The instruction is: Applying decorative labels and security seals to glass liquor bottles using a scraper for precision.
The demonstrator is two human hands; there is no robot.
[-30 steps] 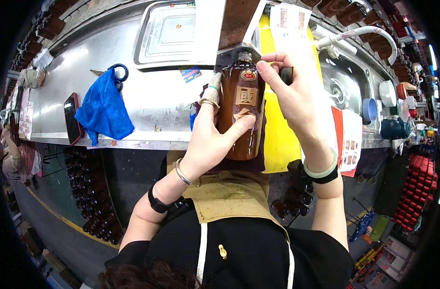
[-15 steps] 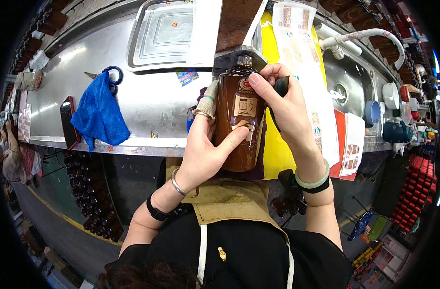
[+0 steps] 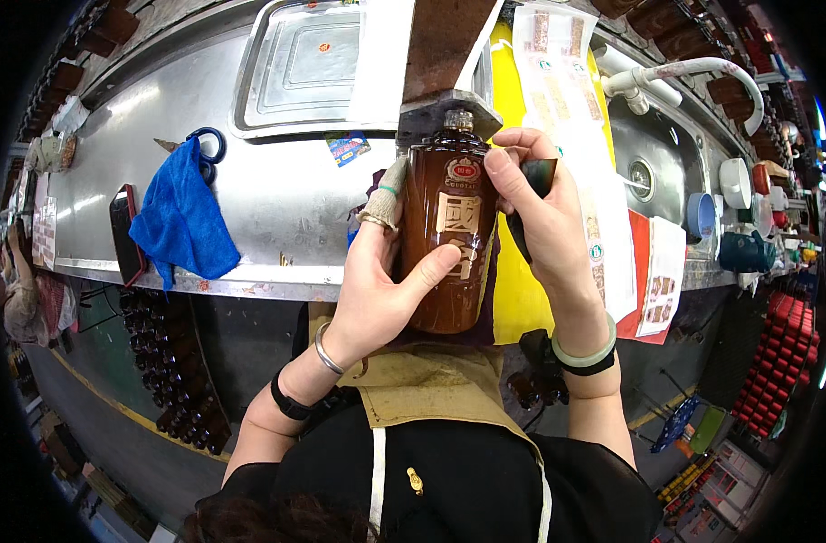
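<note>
Both hands on brown bottle [image 3: 449, 244] at frame centre over steel table [image 3: 277, 208] edge: left hand [image 3: 377, 290] wraps it, thumb on front label, right hand [image 3: 544, 226] at 3 o'clock pinches dark pad [image 3: 531, 176], label looks stuck, likely smoothing left.

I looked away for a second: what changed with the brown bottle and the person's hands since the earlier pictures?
The right hand slid from the bottle's top to its upper right side, its thumb now pressing by the front label, a dark tool in its fingers. The brown bottle shows its neck and cap uncovered now. The left hand kept its grip, thumb across the front. The blue cloth stayed on the steel counter.
</note>
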